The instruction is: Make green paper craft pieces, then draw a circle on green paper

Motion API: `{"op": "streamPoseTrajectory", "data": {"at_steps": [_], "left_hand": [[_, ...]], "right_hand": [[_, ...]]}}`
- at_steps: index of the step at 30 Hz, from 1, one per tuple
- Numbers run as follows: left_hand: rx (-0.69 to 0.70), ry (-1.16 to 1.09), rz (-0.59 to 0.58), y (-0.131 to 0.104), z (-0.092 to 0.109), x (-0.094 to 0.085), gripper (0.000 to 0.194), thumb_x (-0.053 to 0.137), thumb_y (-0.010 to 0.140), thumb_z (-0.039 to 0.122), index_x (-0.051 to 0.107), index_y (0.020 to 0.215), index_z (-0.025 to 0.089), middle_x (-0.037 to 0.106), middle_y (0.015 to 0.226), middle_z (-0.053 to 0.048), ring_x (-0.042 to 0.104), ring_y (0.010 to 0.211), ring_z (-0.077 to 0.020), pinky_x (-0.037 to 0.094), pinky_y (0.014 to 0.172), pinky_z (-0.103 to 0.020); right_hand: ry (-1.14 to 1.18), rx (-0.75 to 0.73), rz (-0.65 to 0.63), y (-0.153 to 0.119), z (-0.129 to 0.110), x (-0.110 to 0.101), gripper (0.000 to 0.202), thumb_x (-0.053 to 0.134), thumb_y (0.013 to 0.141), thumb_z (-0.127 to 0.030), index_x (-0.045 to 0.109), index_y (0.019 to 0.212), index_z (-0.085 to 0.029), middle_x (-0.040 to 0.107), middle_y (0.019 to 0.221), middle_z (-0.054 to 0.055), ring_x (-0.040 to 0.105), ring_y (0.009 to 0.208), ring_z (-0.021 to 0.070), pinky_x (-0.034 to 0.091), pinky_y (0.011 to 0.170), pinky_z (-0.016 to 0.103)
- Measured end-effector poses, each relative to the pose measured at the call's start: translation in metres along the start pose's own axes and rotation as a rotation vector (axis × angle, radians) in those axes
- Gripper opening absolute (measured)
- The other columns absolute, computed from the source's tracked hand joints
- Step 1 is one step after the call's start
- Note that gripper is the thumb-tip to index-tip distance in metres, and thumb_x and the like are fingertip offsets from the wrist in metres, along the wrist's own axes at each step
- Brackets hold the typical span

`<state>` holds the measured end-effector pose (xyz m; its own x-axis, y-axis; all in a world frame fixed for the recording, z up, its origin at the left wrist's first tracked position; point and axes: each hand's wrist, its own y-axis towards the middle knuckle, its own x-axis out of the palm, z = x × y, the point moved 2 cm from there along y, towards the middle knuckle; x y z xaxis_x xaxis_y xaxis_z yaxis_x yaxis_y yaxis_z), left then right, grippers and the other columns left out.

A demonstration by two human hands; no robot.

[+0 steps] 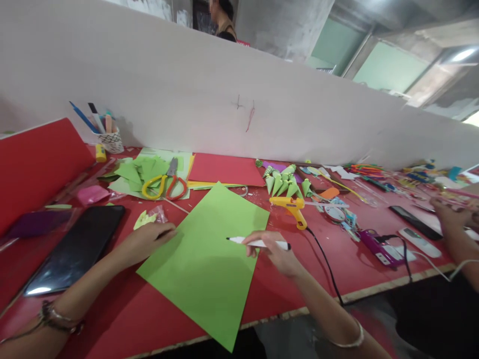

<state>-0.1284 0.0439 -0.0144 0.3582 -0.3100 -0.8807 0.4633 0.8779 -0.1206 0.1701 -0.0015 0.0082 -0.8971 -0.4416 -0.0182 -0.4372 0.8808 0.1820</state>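
Right hand (277, 254) grips the marker (236, 240) pen-style, nib free over the paper (209, 269), while the left hand (150, 242) rests curled at its edge, seemingly to steady it, pinching or not I can't tell, where it lies slantwise, one corner overhanging the table (119, 321).

No text, brand or number can be read; any marks on the marker (261, 244), the power strip (374, 245) or the remote (420, 243) are too small to tell.
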Motion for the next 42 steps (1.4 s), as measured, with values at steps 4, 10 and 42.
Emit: {"op": "streamPoseTrajectory", "data": {"at_steps": [4, 10, 42], "left_hand": [[-0.037, 0.005, 0.018, 0.000, 0.002, 0.000, 0.036, 0.025, 0.086, 0.041, 0.053, 0.078, 0.019, 0.060, 0.077, -0.003, 0.054, 0.071, -0.0161, 0.036, 0.064, -0.025], [0.014, 0.080, 0.000, -0.001, 0.001, 0.002, 0.035, 0.028, 0.086, 0.039, 0.051, 0.070, 0.018, 0.056, 0.064, -0.001, 0.051, 0.061, -0.0140, 0.033, 0.057, -0.023], [0.017, 0.023, 0.105, -0.005, 0.004, 0.011, 0.026, 0.037, 0.081, 0.034, 0.050, 0.066, 0.017, 0.049, 0.057, 0.002, 0.043, 0.052, -0.0105, 0.028, 0.051, -0.021]], "right_hand": [[0.165, 0.137, -0.020, 0.024, 0.017, 0.013, 0.024, 0.046, 0.081, -0.031, 0.061, 0.091, -0.015, 0.062, 0.071, 0.004, 0.054, 0.060, 0.0108, 0.043, 0.057, 0.025], [0.239, 0.189, -0.068, 0.048, 0.031, 0.024, 0.025, 0.052, 0.077, -0.032, 0.063, 0.091, -0.015, 0.065, 0.081, 0.005, 0.059, 0.073, 0.0120, 0.046, 0.074, 0.030], [-0.226, 0.320, -0.364, 0.046, 0.023, 0.021, 0.025, 0.061, 0.072, -0.033, 0.060, 0.090, -0.014, 0.060, 0.062, -0.001, 0.052, 0.052, 0.0076, 0.041, 0.049, 0.019]]}}
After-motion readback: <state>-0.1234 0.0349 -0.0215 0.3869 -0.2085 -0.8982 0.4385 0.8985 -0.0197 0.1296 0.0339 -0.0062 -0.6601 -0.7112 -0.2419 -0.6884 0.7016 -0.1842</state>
